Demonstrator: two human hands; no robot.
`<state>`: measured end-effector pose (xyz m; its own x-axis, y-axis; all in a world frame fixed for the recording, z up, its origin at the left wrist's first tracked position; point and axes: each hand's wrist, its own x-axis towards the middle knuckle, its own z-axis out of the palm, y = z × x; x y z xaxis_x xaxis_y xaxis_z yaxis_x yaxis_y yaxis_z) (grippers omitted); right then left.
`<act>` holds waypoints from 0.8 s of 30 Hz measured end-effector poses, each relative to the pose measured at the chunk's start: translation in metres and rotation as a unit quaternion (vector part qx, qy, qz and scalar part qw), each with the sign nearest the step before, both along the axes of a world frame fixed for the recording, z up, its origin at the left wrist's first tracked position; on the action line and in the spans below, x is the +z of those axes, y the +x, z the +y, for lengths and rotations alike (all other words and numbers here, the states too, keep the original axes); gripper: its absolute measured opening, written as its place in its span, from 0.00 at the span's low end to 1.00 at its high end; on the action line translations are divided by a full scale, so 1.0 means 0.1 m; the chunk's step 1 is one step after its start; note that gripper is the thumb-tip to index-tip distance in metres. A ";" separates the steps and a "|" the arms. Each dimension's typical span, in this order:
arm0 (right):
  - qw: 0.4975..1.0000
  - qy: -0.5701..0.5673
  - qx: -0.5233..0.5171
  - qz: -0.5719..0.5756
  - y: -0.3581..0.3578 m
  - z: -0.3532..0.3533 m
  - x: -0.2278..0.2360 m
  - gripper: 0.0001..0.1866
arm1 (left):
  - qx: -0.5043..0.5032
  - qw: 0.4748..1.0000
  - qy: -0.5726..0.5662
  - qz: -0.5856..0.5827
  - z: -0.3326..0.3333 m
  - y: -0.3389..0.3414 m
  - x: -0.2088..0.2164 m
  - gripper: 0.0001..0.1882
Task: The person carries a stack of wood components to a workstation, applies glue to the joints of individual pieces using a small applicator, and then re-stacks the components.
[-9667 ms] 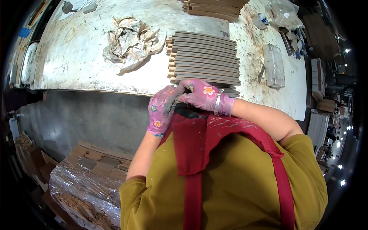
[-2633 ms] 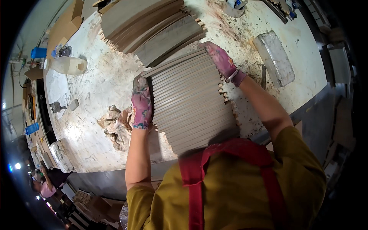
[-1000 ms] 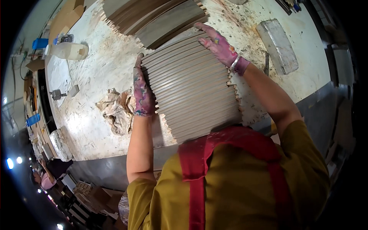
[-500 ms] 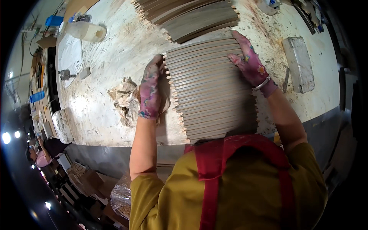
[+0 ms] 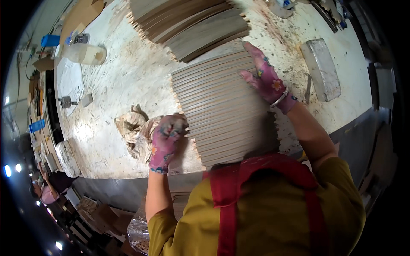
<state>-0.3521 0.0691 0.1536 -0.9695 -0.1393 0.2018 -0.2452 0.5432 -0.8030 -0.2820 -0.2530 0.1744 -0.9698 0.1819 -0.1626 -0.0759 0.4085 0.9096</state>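
Worn white workbench (image 5: 119, 81), stained and flecked with debris, fills most of the head view; its dark front edge runs along the near side. On it, directly ahead of the person, lies a flat row of grey-brown slats (image 5: 222, 109), laid side by side with long edges touching, their ends forming a stepped, uneven line on the left. Left hand (image 5: 165, 143), in a pink flower-print glove, is pressed against the left ends of the near slats, fingers bent and together, clasping nothing. Right hand (image 5: 267, 77), in a matching glove with a bracelet at the wrist, lies flat on top of the far right part of the row, fingers spread and extended, palm down, not closed on anything. A crumpled beige rag (image 5: 134, 128) sits just left of the left hand, touching it or nearly so. Beyond the row, a second, larger pile of slats (image 5: 188, 23) lies at an angle, its near edge meeting the far end of the row. A pale rectangular block (image 5: 320, 68) rests to the right, near the right wrist but apart from it. A clear plastic bottle (image 5: 81, 53) lies on its side at the far left.
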 end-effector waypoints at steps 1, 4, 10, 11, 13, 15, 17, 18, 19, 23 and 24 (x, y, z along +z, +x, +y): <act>1.000 -0.022 -0.009 -0.007 0.01 0.00 -0.04 0.37 | 0.044 0.999 0.021 -0.023 -0.06 0.02 -0.03 0.08; 0.998 -0.045 -0.032 -0.023 0.02 0.02 -0.03 0.38 | 0.220 0.970 0.066 -0.076 0.12 -0.16 0.13 0.16; 0.998 -0.004 -0.037 -0.053 0.01 0.01 -0.03 0.38 | 0.161 0.963 0.113 0.186 0.27 0.18 -0.02 0.34; 0.998 -0.008 -0.033 -0.047 0.01 0.05 -0.07 0.37 | 0.160 0.963 0.131 0.175 0.34 0.35 -0.01 0.34; 0.998 0.007 -0.039 -0.043 -0.01 0.09 -0.15 0.38 | 0.120 0.973 0.090 0.174 0.44 0.65 0.02 0.35; 0.999 0.003 -0.027 -0.032 -0.02 0.09 -0.17 0.38 | 0.084 0.978 0.031 0.190 0.47 0.99 -0.03 0.46; 0.998 -0.018 -0.022 -0.047 0.03 0.02 -0.02 0.37 | 0.055 0.972 0.024 0.226 0.51 1.27 -0.04 0.50; 0.998 -0.032 -0.023 -0.046 0.03 0.02 0.01 0.37 | 0.003 0.965 -0.002 0.261 0.47 1.33 -0.07 0.50; 0.998 -0.047 -0.024 -0.045 0.05 0.02 0.04 0.37 | 0.002 0.966 -0.001 0.260 0.47 1.40 -0.10 0.50; 0.994 -0.065 -0.008 -0.090 0.08 0.02 0.06 0.36 | 0.049 0.949 -0.079 0.300 0.59 1.49 -0.08 0.44; 0.995 0.046 -0.037 -0.080 0.03 0.04 0.01 0.37 | 0.015 0.943 -0.144 0.300 0.58 1.49 -0.05 0.43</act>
